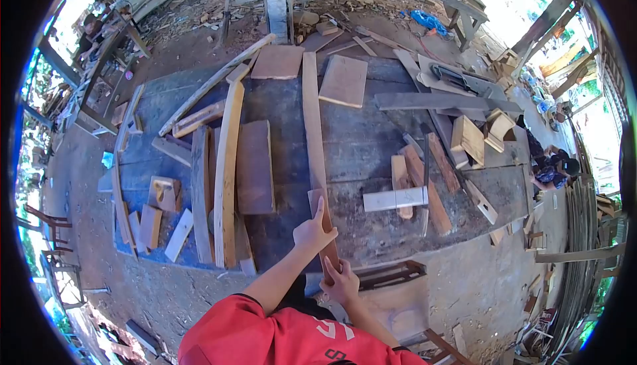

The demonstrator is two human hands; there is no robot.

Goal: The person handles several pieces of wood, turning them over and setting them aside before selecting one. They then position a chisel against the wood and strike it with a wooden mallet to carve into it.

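Observation:
A long narrow wooden strip [312,113] lies across the dark worktable [285,159], running from its far side toward me. On its near end rests a shorter reddish-brown piece [326,249] that reaches past the table's near edge. My left hand [315,231] is closed on this shorter piece, with the index finger stretched forward along it. Closer to my body, my right hand [342,282] grips the near end of the same piece, thumb and fingers at its sides. The undersides of both hands are hidden.
Thick beams [227,179] and a wide board [255,166] lie left. A try square [396,198], wood blocks [468,141] and a long bar [448,102] lie right. Two flat boards [344,81] sit at the far side. People are at far left and right [554,167].

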